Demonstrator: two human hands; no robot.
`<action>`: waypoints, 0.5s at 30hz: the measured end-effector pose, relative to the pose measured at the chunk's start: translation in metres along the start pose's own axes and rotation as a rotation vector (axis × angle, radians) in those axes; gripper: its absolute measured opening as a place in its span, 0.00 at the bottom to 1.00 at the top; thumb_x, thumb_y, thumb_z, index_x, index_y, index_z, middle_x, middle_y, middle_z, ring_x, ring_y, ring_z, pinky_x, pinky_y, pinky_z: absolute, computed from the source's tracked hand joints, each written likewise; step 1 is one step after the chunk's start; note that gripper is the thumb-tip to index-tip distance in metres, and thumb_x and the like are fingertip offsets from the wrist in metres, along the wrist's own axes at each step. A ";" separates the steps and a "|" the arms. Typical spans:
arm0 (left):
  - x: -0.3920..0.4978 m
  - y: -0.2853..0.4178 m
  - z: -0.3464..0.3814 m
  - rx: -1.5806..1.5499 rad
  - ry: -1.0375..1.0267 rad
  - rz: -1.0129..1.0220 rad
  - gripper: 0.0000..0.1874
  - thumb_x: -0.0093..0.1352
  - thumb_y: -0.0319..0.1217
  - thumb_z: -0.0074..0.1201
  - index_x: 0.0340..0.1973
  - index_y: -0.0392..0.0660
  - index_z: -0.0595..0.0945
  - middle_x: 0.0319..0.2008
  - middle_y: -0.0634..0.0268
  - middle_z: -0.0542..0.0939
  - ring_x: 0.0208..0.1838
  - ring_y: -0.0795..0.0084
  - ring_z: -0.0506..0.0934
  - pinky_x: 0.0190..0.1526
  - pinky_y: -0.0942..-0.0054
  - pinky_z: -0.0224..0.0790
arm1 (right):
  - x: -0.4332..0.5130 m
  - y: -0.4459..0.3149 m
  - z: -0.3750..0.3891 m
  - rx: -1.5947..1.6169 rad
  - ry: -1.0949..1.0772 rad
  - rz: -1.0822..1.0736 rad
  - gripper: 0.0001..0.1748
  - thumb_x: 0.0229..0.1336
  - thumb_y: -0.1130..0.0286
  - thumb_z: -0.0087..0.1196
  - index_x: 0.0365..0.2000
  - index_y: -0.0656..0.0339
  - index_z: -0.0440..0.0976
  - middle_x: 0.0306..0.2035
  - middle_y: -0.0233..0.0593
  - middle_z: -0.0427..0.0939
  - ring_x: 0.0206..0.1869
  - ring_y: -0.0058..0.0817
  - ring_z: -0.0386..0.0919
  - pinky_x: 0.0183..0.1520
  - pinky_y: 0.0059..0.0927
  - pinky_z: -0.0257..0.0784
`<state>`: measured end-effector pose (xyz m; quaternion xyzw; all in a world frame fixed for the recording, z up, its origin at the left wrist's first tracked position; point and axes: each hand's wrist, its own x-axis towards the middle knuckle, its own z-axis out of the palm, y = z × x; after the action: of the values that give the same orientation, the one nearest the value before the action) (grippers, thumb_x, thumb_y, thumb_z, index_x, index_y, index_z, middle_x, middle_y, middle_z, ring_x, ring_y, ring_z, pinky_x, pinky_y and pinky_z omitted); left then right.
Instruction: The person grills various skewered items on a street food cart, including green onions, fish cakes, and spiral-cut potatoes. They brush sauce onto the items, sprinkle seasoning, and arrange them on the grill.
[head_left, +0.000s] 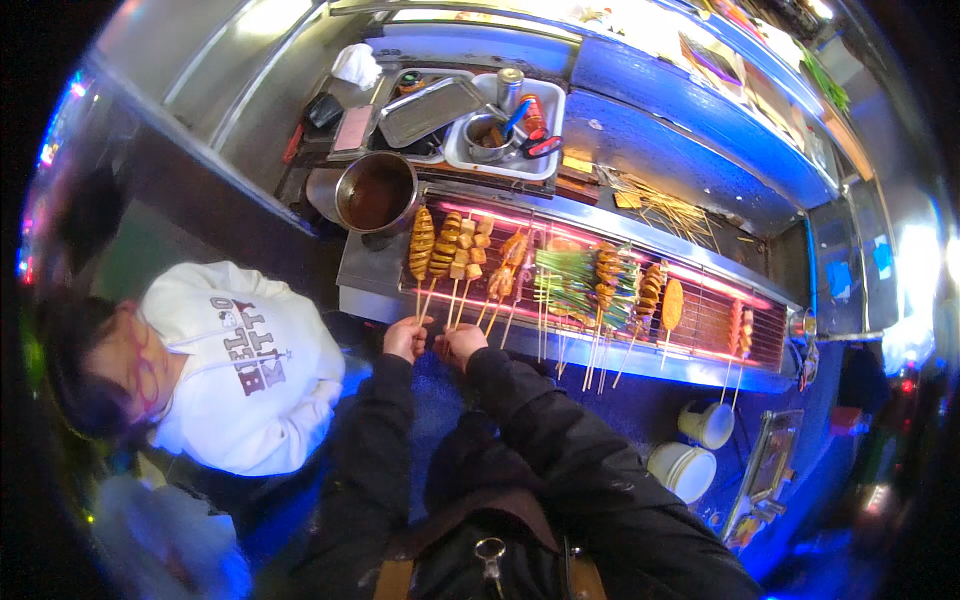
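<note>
At the left end of a long grill (697, 322) with glowing red edges, my left hand (406, 339) holds the wooden sticks of two browned, scored skewers (422, 244). Close beside it, my right hand (460, 343) is closed on the stick ends of skewers of cubed food (457, 259). Meat-like skewers (508, 262) lie just to the right. Farther along are a bundle of green vegetable skewers (562, 281), spiral-cut skewers (608, 274), a flat oval golden piece (673, 304) and two thin skewers (736, 330). The sticks overhang the grill's front edge.
A steel pot of brown liquid (375, 191) stands at the grill's left end. Behind are a white tray (555, 97) with a small pot and scissors, a metal tray (431, 112) and loose bamboo sticks (667, 206). A person in a white hoodie (247, 367) stands at left; white buckets (682, 471) are lower right.
</note>
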<state>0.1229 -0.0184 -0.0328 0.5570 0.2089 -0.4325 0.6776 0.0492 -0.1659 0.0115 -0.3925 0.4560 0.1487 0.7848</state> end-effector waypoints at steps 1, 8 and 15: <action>0.000 0.002 -0.007 0.002 -0.015 0.001 0.14 0.69 0.25 0.44 0.48 0.41 0.81 0.20 0.70 0.73 0.16 0.80 0.65 0.18 0.79 0.56 | -0.005 -0.006 -0.002 -0.446 0.057 -0.027 0.12 0.66 0.68 0.50 0.37 0.68 0.76 0.27 0.43 0.80 0.30 0.34 0.81 0.30 0.35 0.77; -0.047 0.017 0.005 0.817 0.433 0.708 0.15 0.68 0.26 0.50 0.50 0.38 0.80 0.44 0.53 0.84 0.46 0.62 0.83 0.49 0.66 0.74 | -0.100 -0.048 -0.119 -0.882 0.169 -0.595 0.20 0.58 0.60 0.54 0.43 0.65 0.81 0.42 0.53 0.83 0.47 0.45 0.82 0.52 0.40 0.75; -0.144 -0.025 0.171 0.930 0.002 0.975 0.10 0.67 0.22 0.52 0.44 0.39 0.82 0.39 0.56 0.82 0.38 0.62 0.82 0.38 0.71 0.74 | -0.170 -0.054 -0.253 -0.973 0.755 -0.620 0.18 0.58 0.58 0.58 0.39 0.63 0.79 0.33 0.49 0.83 0.38 0.47 0.82 0.43 0.45 0.76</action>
<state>-0.0090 -0.1271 0.1134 0.8217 -0.2739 -0.1217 0.4847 -0.1619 -0.3697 0.1096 -0.8373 0.4463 -0.0416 0.3131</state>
